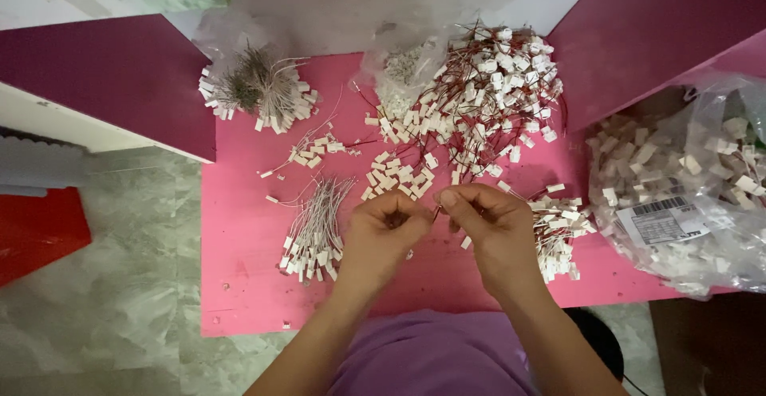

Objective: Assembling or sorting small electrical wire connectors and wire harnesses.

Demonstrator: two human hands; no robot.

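Over the flat pink wooden tabletop (239, 284), the left hand (381, 240) and right hand (488, 228) meet fingertip to fingertip, both pinched closed on a thin red-wired white plastic connector (436, 212), just below the tabletop's big heap of red-wired white connectors (487, 93).

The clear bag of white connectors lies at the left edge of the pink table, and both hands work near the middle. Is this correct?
Not quite. The head view shows the bag at the right edge of the pink table, not the left. The left hand and right hand do work near the middle.
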